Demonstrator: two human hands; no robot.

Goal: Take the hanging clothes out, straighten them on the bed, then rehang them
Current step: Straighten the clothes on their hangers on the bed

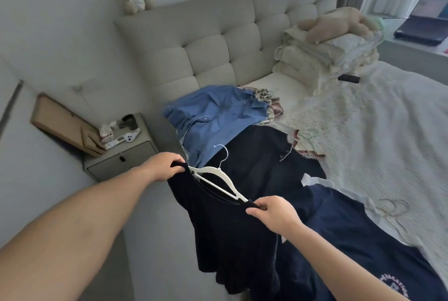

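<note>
Looking down from the head camera, a person holds a dark navy top (225, 235) up in the air beside a bed (378, 131). The left hand (162, 167) pinches one shoulder of the top, fingers curled around the fabric. The right hand (271, 213) pinches the other shoulder the same way. A white hanger (215, 179) sits inside the neckline, its arm running from one shoulder to the other and its hook pointing up toward the headboard (218, 41).

On the bed behind the held top lie more clothes: a blue button shirt (213, 118) nearest the headboard, a dark garment with stitched trim (261, 155) partly overlapping it, and a navy T-shirt with a round printed logo (363, 240) nearest the camera. An empty pale hanger (395, 206) rests on the bedspread to the right. Folded cream bedding (322, 53) with a soft toy (337, 24) on top sits by the headboard. A grey nightstand (121, 152) stands left of the bed.
</note>
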